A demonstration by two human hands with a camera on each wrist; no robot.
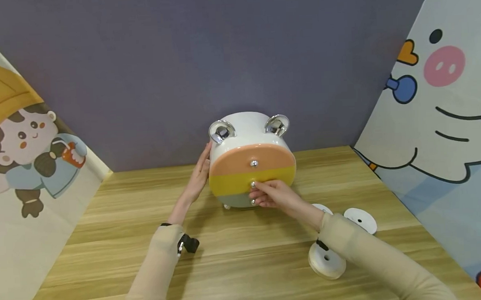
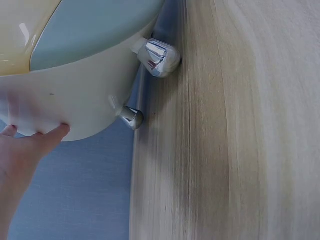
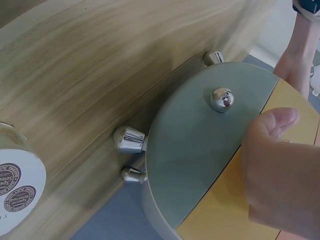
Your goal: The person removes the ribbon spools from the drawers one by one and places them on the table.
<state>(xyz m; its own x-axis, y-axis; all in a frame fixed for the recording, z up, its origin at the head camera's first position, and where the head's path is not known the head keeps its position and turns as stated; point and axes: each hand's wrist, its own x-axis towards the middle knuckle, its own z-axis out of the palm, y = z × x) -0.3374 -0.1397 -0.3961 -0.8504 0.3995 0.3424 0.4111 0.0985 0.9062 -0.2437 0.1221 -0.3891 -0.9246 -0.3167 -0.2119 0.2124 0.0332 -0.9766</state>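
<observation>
A white rounded drawer box (image 1: 245, 128) with two silver ears stands near the back of the table. Its front has an orange drawer (image 1: 229, 161), a yellow drawer (image 1: 227, 185) and a grey-green drawer (image 3: 195, 135), each with a silver knob. My right hand (image 1: 278, 196) pinches the yellow drawer's knob (image 1: 253, 184) between thumb and finger; in the right wrist view the hand covers that knob. The yellow front sits level with its neighbours. My left hand (image 1: 199, 176) rests against the box's left side, fingertips touching the white wall in the left wrist view.
Right of the box, a thick white round piece with a centre hole (image 1: 328, 261) and a white disc (image 1: 361, 221) lie on the wooden table (image 1: 229, 267). Another white piece (image 1: 322, 207) is partly hidden by my right forearm. A dark wall (image 1: 236, 56) rises behind.
</observation>
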